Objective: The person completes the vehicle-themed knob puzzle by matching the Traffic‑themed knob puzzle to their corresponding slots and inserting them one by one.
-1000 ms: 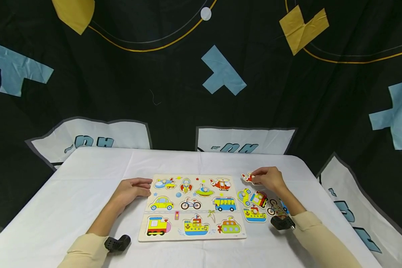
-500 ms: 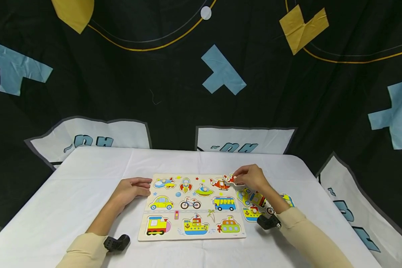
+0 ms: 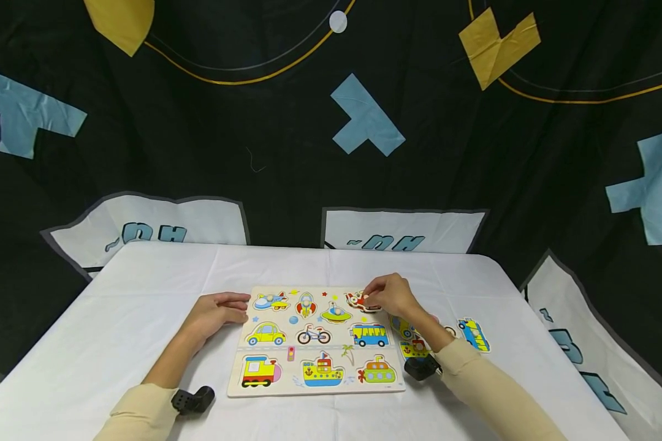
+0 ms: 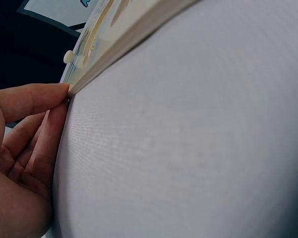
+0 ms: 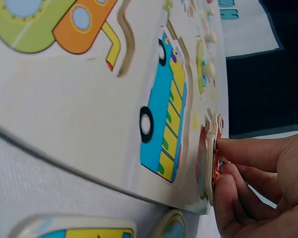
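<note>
A wooden peg puzzle board [image 3: 234,380] printed with vehicles lies on the white table. My left hand [image 3: 212,313] rests at its left edge, thumb and fingertips touching the rim in the left wrist view. With thumb and fingers, my right hand [image 3: 393,297] pinches a red helicopter piece [image 5: 210,158]. That piece is over the helicopter recess at the board's upper right, tilted on edge in the right wrist view; the hand hides part of it. The plane [image 3: 271,302], rocket [image 3: 306,305] and flying saucer [image 3: 336,314] pieces sit in the board's top row.
Right of the board lie loose pieces: a bus [image 3: 473,334], a ship [image 3: 414,348] and a yellow car [image 3: 401,326], partly covered by the right forearm. The board shows a bus recess [image 3: 369,335] below the helicopter one. A dark curtain [image 3: 287,153] hangs behind the table.
The right hand has carried the helicopter piece left from the loose pieces to above the board's helicopter recess, uncovering the loose bus. The left hand has stayed at the board's edge.
</note>
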Action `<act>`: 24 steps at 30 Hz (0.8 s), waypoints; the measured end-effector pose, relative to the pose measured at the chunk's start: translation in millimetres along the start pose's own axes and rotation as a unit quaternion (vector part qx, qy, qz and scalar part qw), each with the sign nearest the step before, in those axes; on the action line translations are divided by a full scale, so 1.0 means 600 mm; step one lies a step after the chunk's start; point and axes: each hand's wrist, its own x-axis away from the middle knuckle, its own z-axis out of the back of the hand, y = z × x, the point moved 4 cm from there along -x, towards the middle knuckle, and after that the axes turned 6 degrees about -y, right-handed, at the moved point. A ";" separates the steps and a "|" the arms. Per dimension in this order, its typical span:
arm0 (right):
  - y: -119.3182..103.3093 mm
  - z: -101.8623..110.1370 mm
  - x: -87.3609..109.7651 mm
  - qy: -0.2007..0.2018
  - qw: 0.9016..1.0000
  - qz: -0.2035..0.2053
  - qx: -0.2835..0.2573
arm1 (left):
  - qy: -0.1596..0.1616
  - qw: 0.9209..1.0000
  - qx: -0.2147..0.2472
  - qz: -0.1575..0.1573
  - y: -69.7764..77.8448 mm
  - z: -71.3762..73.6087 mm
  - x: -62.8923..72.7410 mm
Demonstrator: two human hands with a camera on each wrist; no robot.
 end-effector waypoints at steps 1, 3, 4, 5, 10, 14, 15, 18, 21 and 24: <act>-0.001 -0.002 -0.001 0.001 1.000 0.000 0.000 | 0.000 1.000 0.000 0.000 0.000 0.000 0.000; -0.003 -0.007 -0.002 0.003 1.000 -0.001 0.003 | 0.000 1.000 0.000 -0.001 0.001 0.001 0.000; -0.003 -0.008 -0.003 0.005 1.000 0.000 0.004 | 0.000 1.000 0.000 -0.001 0.001 0.001 0.000; -0.004 -0.009 -0.003 0.006 1.000 0.001 0.004 | 0.000 1.000 0.001 -0.001 0.001 0.001 0.001; -0.003 -0.014 -0.003 0.011 1.000 -0.001 0.000 | -0.002 1.000 0.002 -0.002 0.001 0.001 0.000; -0.005 -0.017 -0.003 0.011 1.000 0.000 0.000 | -0.003 1.000 0.006 -0.002 0.001 0.000 -0.001; -0.005 -0.018 -0.003 0.010 1.000 0.002 0.001 | -0.003 1.000 0.005 -0.001 0.000 -0.001 -0.001; -0.006 -0.019 -0.004 0.009 1.000 0.004 0.001 | -0.002 1.000 0.007 0.000 0.000 -0.001 -0.001; -0.006 -0.019 -0.005 0.010 1.000 0.003 0.004 | -0.002 1.000 0.007 0.000 0.001 0.000 -0.001; -0.006 -0.019 -0.007 0.009 1.000 0.001 0.008 | 0.000 1.000 0.008 0.000 0.001 0.000 -0.001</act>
